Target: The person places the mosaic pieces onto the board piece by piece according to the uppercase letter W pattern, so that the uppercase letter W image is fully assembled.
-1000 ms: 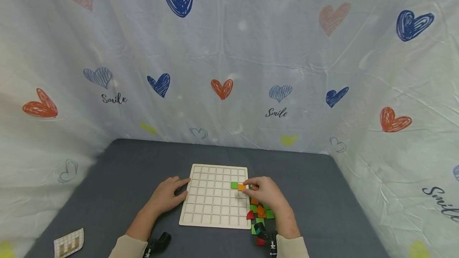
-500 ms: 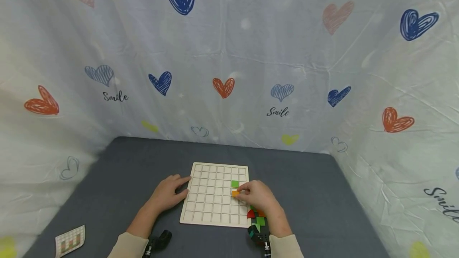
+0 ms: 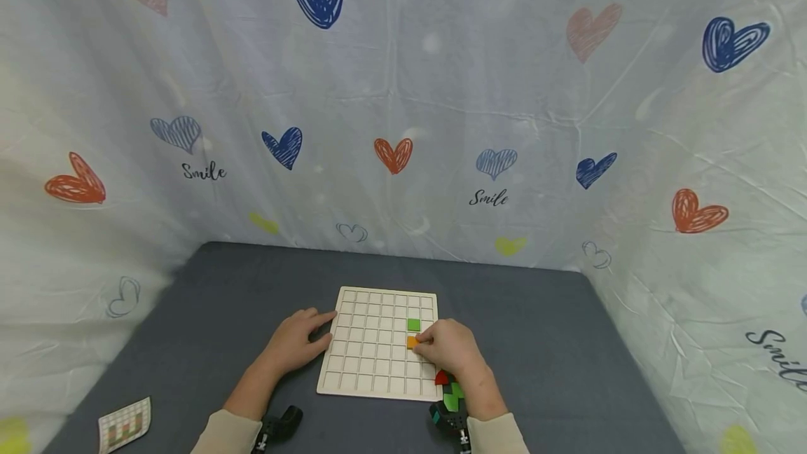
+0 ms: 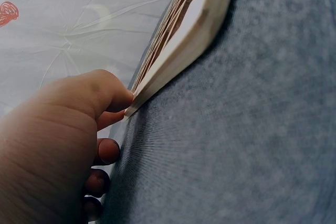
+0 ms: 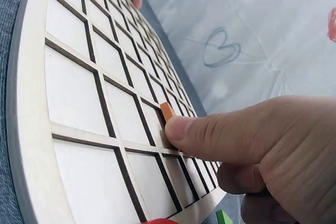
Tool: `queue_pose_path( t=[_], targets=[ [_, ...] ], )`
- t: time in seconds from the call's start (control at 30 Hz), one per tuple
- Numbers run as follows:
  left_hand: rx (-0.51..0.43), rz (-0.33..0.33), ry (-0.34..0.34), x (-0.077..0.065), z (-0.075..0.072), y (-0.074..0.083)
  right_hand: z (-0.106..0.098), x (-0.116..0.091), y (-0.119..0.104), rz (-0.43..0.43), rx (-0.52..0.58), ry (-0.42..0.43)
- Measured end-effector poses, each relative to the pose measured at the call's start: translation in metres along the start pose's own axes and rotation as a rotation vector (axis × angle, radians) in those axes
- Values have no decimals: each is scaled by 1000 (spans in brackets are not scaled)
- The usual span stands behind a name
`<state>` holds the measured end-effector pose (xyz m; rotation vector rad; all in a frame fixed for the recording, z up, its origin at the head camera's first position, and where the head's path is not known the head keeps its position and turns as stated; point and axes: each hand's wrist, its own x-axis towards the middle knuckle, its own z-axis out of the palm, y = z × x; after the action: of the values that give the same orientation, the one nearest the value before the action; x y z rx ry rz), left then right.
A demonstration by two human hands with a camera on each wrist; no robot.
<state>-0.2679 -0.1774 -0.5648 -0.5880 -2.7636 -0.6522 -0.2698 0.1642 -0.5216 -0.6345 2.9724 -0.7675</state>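
A square wooden grid board [image 3: 366,352] lies on the dark table, with one green square tile [image 3: 413,324] in a cell toward its right side. My right hand [image 3: 450,349] pinches an orange tile [image 3: 411,342] one row nearer than the green one. In the right wrist view the thumb presses the orange tile [image 5: 166,110], which stands tilted on edge at a cell's border. My left hand [image 3: 296,342] touches the board's left edge with thumb and index finger. The left wrist view shows the thumb [image 4: 113,93] against that edge, other fingers loosely bent below.
Beside the board's right edge lie a red rounded piece [image 3: 440,377] and several green tiles [image 3: 452,398], partly hidden by the right wrist. A printed grid card [image 3: 125,426] lies at the front left. A heart-patterned curtain [image 3: 441,90] surrounds the table.
The right hand has carried the orange tile from beside the green tile to the row nearer me, slightly left. Its forearm has shifted left over the loose pieces. The left hand stays put.
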Motion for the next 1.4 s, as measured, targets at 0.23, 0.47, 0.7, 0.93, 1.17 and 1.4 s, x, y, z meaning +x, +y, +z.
queue_pose_path(
  t=[0.23,0.47,0.7,0.93,1.17,1.4],
  targets=[
    [1,-7,-9,0,-2,2,3,0,-2,-42,-53,62],
    [1,3,8,1,-3,3,6,2,-6,37,-48,127],
    [-2,-14,-5,1,-4,3,3,1,-4,93,81,62],
    [3,-4,-9,1,-3,4,-7,-3,8,116,238,16],
    [8,-4,1,1,-2,4,-22,-7,31,198,337,57],
    [1,-11,-14,1,-3,3,-27,-9,52,284,335,96]
  ],
)
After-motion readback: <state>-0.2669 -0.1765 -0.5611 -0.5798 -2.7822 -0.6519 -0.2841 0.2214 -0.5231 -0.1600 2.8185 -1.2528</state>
